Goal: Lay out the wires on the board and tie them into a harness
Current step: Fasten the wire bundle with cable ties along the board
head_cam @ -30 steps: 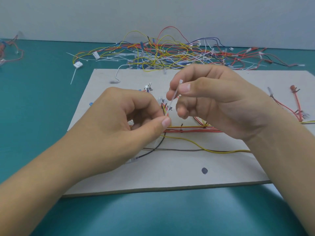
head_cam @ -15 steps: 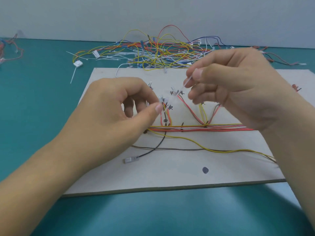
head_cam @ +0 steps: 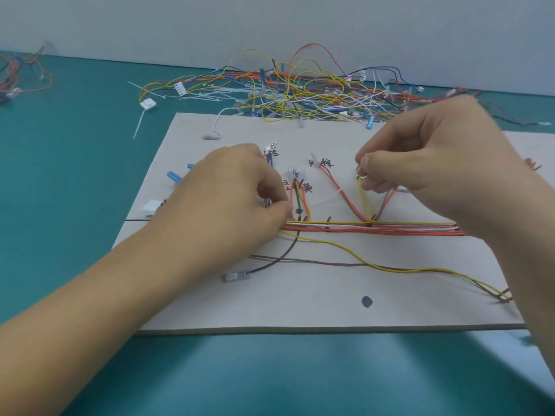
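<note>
Left hand [head_cam: 237, 202]: fingers curled, thumb beside red bundle [head_cam: 390, 232]; grip unclear
Right hand [head_cam: 435, 163]: curled, pinching yellow wire loop [head_cam: 365, 202] over board [head_cam: 330, 295]

The board [head_cam: 300, 295] looks like smooth, matt, pale grey cardboard. The wires [head_cam: 390, 231] on it have smooth, slightly glossy plastic sheaths. The connector [head_cam: 148, 104] at far left is white plastic. The terminal [head_cam: 274, 144] looks like bare, shiny metal. The table [head_cam: 75, 175] is matt teal.
</note>
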{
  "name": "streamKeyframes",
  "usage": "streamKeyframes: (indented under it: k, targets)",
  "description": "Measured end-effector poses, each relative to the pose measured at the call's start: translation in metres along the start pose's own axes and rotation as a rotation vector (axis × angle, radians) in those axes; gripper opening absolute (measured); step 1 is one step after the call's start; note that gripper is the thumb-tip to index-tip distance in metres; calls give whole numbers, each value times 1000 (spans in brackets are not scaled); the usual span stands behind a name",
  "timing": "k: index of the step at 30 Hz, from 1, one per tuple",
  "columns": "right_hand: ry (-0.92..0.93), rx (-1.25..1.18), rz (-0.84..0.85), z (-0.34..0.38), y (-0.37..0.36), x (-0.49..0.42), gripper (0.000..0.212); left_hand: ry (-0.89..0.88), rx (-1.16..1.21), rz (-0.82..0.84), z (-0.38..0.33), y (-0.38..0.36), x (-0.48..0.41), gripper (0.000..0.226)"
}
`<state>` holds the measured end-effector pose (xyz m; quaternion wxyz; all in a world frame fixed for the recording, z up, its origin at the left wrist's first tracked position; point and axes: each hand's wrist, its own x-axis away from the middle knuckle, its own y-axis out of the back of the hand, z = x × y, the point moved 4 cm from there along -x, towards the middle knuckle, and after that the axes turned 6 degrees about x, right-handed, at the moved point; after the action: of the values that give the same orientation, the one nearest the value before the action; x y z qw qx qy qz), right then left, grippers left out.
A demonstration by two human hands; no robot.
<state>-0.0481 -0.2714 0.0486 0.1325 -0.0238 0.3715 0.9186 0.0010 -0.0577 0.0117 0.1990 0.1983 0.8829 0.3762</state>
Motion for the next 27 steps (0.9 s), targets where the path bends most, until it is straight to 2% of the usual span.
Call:
streamKeyframes:
  k: [4, 11, 16, 21, 24, 27]
  targets:
    - [-23, -7, 19, -8, -6, 9, 19, 129, 146, 32, 10, -3, -4, 12]
    - [6, 116, 22, -2, -22, 15, 14, 163, 169, 40, 9, 1, -7, 15]
    - [28, 152, -6, 0, -16, 16, 15, 161, -15, 5, 1, 0, -8, 12]
    - [60, 176, -1, 2, -15, 16, 16, 108, -118, 62, -4, -2, -11, 11]
    - [73, 192, 30, 1, -18, 17, 16, 48, -260, 113, -4, -9, -9, 16]
    - [79, 215, 56, 0, -21, 17, 15, -22, -363, 65, -3, -9, -7, 18]
